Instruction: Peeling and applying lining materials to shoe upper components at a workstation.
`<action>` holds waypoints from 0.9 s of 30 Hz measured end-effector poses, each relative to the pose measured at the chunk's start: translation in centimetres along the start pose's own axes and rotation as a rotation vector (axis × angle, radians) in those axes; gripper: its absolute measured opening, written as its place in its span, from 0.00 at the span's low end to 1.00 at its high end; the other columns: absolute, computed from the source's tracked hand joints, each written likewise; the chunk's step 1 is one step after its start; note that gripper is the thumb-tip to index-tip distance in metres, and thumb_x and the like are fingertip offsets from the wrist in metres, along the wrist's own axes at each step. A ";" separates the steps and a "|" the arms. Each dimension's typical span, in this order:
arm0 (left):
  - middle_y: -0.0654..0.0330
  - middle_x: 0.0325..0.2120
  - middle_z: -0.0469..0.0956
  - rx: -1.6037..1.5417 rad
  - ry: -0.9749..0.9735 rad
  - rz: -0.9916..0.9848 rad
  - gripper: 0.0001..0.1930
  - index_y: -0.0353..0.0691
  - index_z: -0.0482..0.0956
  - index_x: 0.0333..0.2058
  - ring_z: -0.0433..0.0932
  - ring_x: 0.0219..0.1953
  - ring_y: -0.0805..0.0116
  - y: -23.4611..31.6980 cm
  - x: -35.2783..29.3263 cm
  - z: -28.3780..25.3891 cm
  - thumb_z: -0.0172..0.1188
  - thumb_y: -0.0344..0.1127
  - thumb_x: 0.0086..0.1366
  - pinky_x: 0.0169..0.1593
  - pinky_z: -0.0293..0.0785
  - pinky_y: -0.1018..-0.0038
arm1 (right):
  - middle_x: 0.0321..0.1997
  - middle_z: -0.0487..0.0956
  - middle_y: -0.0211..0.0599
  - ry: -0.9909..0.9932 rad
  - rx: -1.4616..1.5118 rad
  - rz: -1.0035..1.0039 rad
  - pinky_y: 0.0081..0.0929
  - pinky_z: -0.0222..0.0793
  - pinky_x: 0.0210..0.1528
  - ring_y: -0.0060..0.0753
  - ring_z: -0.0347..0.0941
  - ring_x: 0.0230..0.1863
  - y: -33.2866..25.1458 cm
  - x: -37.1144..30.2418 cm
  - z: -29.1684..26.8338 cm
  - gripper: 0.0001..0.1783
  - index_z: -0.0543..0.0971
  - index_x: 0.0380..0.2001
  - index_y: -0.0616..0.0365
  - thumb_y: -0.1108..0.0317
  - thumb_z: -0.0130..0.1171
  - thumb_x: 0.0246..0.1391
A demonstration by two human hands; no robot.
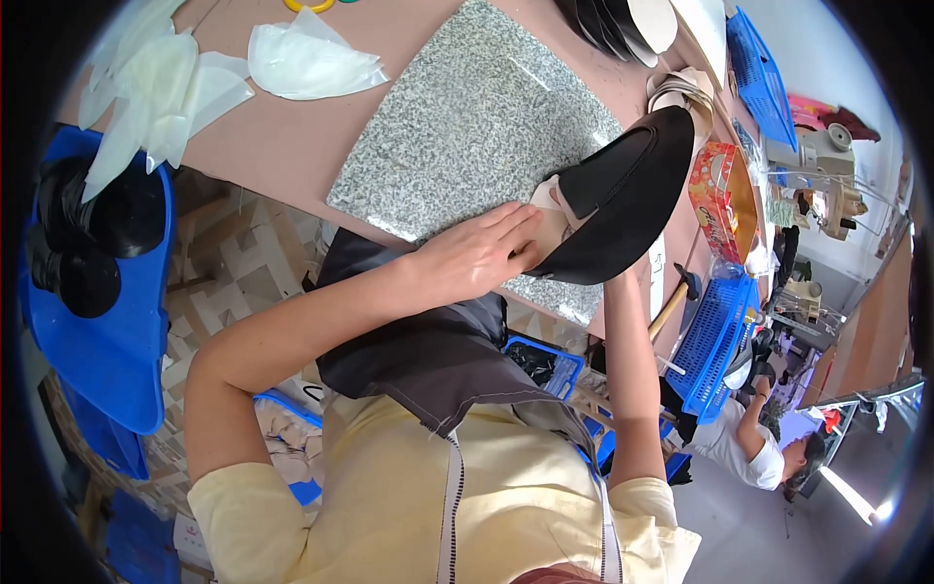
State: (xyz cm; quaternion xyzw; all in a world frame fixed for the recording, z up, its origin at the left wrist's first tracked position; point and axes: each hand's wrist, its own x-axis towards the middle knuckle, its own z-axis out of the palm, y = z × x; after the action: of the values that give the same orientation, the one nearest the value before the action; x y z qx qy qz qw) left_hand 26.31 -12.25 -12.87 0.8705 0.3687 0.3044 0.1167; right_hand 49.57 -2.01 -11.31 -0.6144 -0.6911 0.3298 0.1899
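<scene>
A black shoe upper (pixel 632 200) with a beige lining (pixel 553 219) is raised and tilted over the right part of a speckled grey stone slab (pixel 467 127). My left hand (pixel 477 253) is closed on its near left end, fingertips pressed to the lining. From below, my right forearm (pixel 632 360) runs up behind the upper. The upper hides my right hand, so its fingers do not show. Next to the upper's far end are folded beige pieces (pixel 681 90). More black pieces with pale undersides (pixel 623 24) lie at the far edge.
Translucent white cut pieces (pixel 311 56) lie at the table's far left. A blue tray (pixel 136 360) with round black pieces stands at the left. On the right are a hammer (pixel 671 307), a red patterned box (pixel 722 200) and a blue basket (pixel 715 336). Another person (pixel 744 443) sits farther right.
</scene>
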 end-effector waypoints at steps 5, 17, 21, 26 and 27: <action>0.45 0.58 0.70 0.112 -0.036 0.017 0.23 0.29 0.72 0.53 0.66 0.63 0.55 -0.2 0.0 0.3 0.48 0.34 0.60 0.69 0.56 0.63 | 0.44 0.79 0.32 -0.178 -0.092 -0.045 0.23 0.71 0.50 0.28 0.76 0.45 2.8 0.4 -2.2 0.28 0.78 0.46 0.59 0.45 0.64 0.54; 0.44 0.60 0.67 0.073 0.009 0.068 0.22 0.28 0.72 0.52 0.64 0.65 0.54 -0.9 0.1 0.2 0.47 0.32 0.61 0.70 0.55 0.61 | 0.52 0.76 0.34 -0.009 0.402 -0.006 0.24 0.70 0.55 0.28 0.73 0.50 3.0 -0.5 -1.7 0.24 0.72 0.55 0.62 0.64 0.61 0.58; 0.42 0.61 0.65 0.040 -0.012 0.065 0.21 0.28 0.72 0.51 0.62 0.66 0.51 -1.3 0.1 0.2 0.47 0.33 0.61 0.71 0.53 0.59 | 0.54 0.75 0.36 -0.036 0.285 0.028 0.23 0.68 0.55 0.29 0.73 0.51 2.3 -0.4 -0.9 0.27 0.73 0.55 0.62 0.61 0.65 0.55; 0.41 0.61 0.64 -0.010 -0.033 0.082 0.23 0.27 0.72 0.51 0.63 0.64 0.46 -1.2 2.2 -0.4 0.52 0.35 0.58 0.70 0.54 0.58 | 0.54 0.76 0.37 -0.101 0.469 0.109 0.22 0.67 0.55 0.29 0.73 0.51 4.5 0.1 -0.8 0.28 0.74 0.54 0.62 0.61 0.67 0.53; 0.41 0.61 0.64 -0.005 -0.040 0.100 0.23 0.27 0.72 0.51 0.63 0.64 0.46 -1.3 2.7 -0.6 0.52 0.35 0.58 0.70 0.54 0.58 | 0.54 0.76 0.38 -0.158 0.741 0.159 0.22 0.68 0.55 0.29 0.73 0.49 5.7 0.3 -0.6 0.26 0.75 0.53 0.62 0.62 0.67 0.53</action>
State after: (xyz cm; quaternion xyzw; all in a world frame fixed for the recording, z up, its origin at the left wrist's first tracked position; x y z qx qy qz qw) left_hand 26.69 -9.40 -11.76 0.8934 0.3218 0.2931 0.1108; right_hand 54.05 -1.44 -14.91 -0.5287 -0.4878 0.6170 0.3190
